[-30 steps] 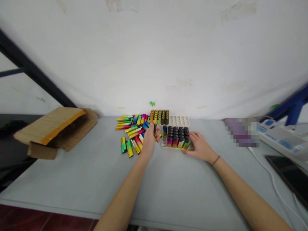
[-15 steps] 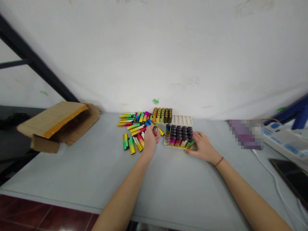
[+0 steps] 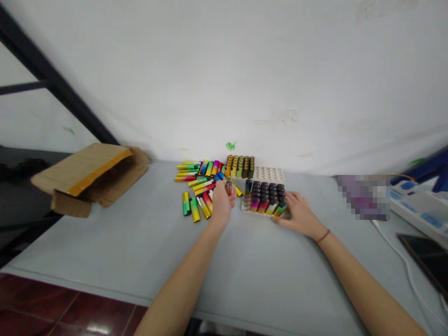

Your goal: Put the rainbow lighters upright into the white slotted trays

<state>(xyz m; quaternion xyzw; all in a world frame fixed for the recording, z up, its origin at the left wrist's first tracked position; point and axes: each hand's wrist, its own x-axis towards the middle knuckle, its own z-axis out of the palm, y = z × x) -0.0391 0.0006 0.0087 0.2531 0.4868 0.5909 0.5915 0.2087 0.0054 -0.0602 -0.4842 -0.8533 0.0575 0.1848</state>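
My left hand [image 3: 224,200] is closed round a lighter [image 3: 228,186], whose metal top pokes out above the fingers. Loose shiny lighters [image 3: 195,209] in yellow, green, red and blue lie in a spread to its left and behind it. Just right of that hand stands a white holed tray [image 3: 246,203] with rows of upright, black-topped lighters [image 3: 269,192]. The tray's left column has one lighter at the back and open holes in front. My right hand [image 3: 297,215] grips the tray's right side, thumb at the front corner and fingers along the side.
Behind the tray, a second block of upright lighters [image 3: 240,166] stands beside a white holed tray [image 3: 269,174] without lighters. An open cardboard box [image 3: 87,175] lies at the left. A power strip [image 3: 418,205], a phone [image 3: 425,259] and a white cable [image 3: 397,249] are at the right.
The whole scene has shifted slightly right in view as the camera turned. My left hand still has the lighter, with a slight tilt at the wrist. My right hand stays at the tray.
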